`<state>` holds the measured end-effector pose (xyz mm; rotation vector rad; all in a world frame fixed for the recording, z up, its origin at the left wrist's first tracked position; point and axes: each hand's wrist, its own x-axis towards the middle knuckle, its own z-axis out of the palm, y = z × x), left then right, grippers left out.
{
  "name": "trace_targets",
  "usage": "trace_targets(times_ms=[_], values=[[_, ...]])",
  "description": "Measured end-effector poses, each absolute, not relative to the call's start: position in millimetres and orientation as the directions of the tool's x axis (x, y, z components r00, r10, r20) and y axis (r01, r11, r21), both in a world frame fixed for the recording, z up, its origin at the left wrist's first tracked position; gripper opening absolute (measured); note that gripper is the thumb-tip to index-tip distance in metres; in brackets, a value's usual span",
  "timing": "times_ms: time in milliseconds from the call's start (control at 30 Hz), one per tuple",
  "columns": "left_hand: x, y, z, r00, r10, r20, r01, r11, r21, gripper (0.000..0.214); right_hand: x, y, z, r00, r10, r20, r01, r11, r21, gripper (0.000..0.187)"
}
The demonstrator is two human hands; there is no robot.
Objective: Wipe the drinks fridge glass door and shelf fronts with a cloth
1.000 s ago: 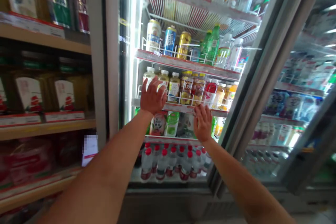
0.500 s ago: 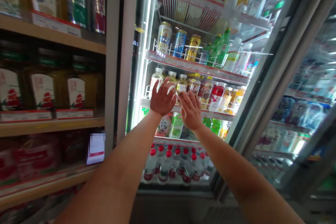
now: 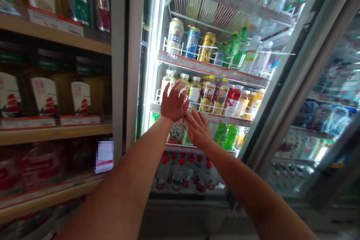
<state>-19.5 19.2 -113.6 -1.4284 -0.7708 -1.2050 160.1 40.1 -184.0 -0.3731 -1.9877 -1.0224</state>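
Note:
Both my arms reach out toward a lit drinks fridge. My left hand [image 3: 173,104] is open with fingers spread, in front of white-capped bottles on a middle shelf. Just right of it and slightly lower, my right hand [image 3: 197,128] is open too, its fingers stretched out and pointing up-left toward the left hand's heel. Neither hand holds anything. A pale-yellow bottle [image 3: 194,92] with a white cap shows beyond the fingers. Farther right stand a red bottle [image 3: 233,100] and green bottles [image 3: 231,137]. Whether the fingers touch any bottle or glass, I cannot tell.
Cans, including a gold one [image 3: 207,47], stand on the fridge shelf above. Red-capped bottles [image 3: 181,172] fill the bottom. On the left, a wooden shelf [image 3: 56,135] carries large bottles [image 3: 45,95]. A metal door frame [image 3: 292,71] slants along the right side.
My right hand has moved a little down and left, uncovering more of the yellow-capped bottles. My left hand stays almost in place. The view has shifted slightly.

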Motion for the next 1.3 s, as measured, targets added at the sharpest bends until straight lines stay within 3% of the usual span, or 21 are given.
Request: trace_targets(times_ms=[67,133,267,300,433,500,567,700,867,933,1133,1300], values=[[-19,18,-113,0.283,-0.144,0.948,0.923,-0.226,-0.310,0.028,173,41,-185,-0.689,-0.116,0.716,0.515,0.617,0.596,0.054],[-19,18,-113,0.277,-0.134,0.951,0.926,-0.227,-0.302,0.028,182,42,-173,-0.678,-0.086,0.730,0.542,0.612,0.576,0.054],[-18,17,-113,0.240,-0.077,0.968,0.925,-0.286,-0.252,0.030,185,42,-165,-0.404,0.014,0.915,0.741,0.591,0.318,0.056],[-18,17,-113,0.232,-0.069,0.970,0.922,-0.301,-0.242,0.030,184,42,-172,-0.387,0.021,0.922,0.749,0.590,0.301,0.056],[-18,17,-112,0.248,-0.097,0.964,0.924,-0.277,-0.265,0.027,184,39,-204,-0.673,-0.060,0.737,0.546,0.631,0.551,0.057],[-18,18,-112,0.256,-0.105,0.961,0.926,-0.260,-0.275,0.025,192,40,-204,-0.747,-0.086,0.659,0.462,0.646,0.608,0.055],[-18,19,-112,0.258,-0.106,0.960,0.927,-0.253,-0.277,0.024,203,43,-193,-0.688,-0.048,0.724,0.529,0.650,0.546,0.054],[-18,20,-112,0.266,-0.098,0.959,0.927,-0.245,-0.283,0.021,228,49,-191,-0.407,0.003,0.913,0.733,0.597,0.325,0.052],[-20,23,-113,0.284,-0.101,0.954,0.921,-0.248,-0.300,0.020,258,50,-218,-0.621,-0.052,0.782,0.585,0.634,0.507,0.051],[-20,24,-112,0.288,-0.110,0.951,0.920,-0.245,-0.307,0.021,272,54,-212,-0.641,-0.044,0.766,0.574,0.636,0.516,0.052],[-19,24,-110,0.284,-0.112,0.952,0.920,-0.248,-0.303,0.027,307,67,-209,-0.211,0.041,0.977,0.809,0.568,0.150,0.053],[-18,22,-110,0.287,-0.114,0.951,0.925,-0.224,-0.306,0.028,328,61,-242,-0.327,0.055,0.944,0.759,0.610,0.228,0.046]])
